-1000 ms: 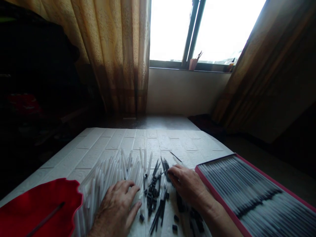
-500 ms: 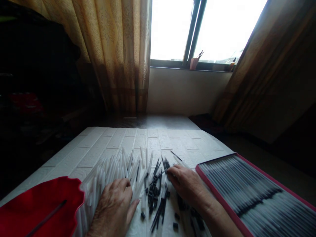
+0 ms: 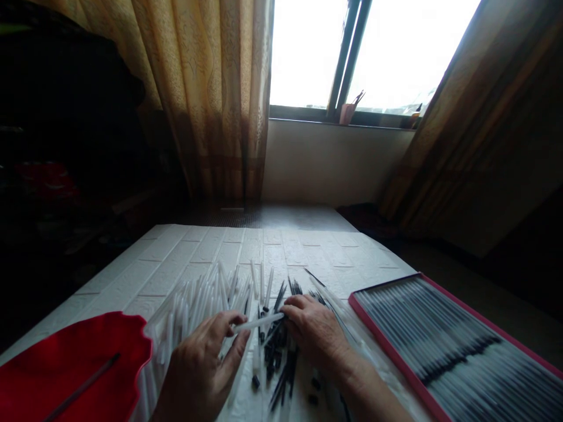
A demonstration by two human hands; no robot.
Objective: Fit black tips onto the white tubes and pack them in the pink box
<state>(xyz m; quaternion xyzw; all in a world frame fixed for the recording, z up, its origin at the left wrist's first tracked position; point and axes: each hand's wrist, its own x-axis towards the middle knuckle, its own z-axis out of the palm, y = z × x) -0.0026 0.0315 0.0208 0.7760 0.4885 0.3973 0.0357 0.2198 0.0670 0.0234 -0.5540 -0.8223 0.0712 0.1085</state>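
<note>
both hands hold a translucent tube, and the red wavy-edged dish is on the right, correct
No, the red wavy-edged dish is on the left in the head view; the left hand and right hand do hold a translucent tube.

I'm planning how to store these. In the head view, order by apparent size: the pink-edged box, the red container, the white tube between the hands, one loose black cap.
1. Pink-edged box and red container: both cut off by the frame, so unranked
2. White tube
3. Loose black cap
</note>
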